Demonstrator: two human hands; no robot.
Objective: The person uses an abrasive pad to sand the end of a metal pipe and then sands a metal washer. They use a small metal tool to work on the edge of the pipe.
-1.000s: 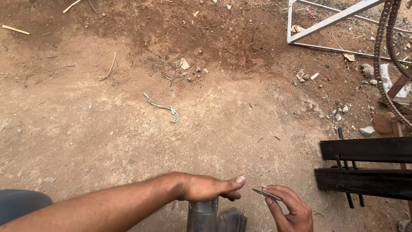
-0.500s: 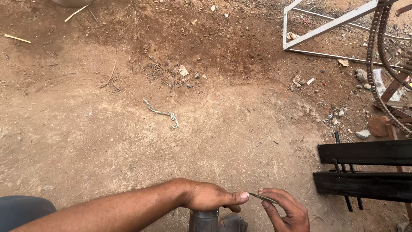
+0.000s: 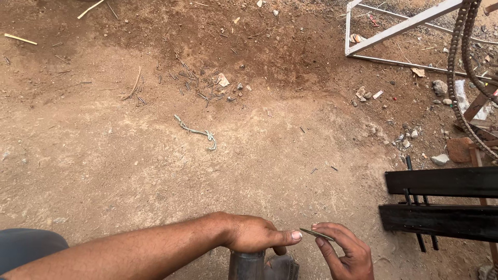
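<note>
My left hand (image 3: 257, 234) rests on top of an upright grey metal pipe (image 3: 247, 265) at the bottom of the view, its fingers curled over the pipe's end and the thumb stretched to the right. My right hand (image 3: 345, 251) pinches a thin flat metal strip (image 3: 316, 234) between thumb and fingers. The strip's left tip almost meets my left thumb. Below the pipe lies a dark object, mostly cut off by the frame edge.
Bare dirt ground with a twisted bit of wire (image 3: 197, 132) and several scattered nails (image 3: 197, 85). Two black metal bars (image 3: 441, 199) lie at right. A white metal frame (image 3: 394, 31) and a hanging chain (image 3: 459, 67) are at the upper right, with stones near them.
Both hands have drifted a little lower and closer together. The strip's tip now nearly touches my left thumb. The camera has tilted slightly.
</note>
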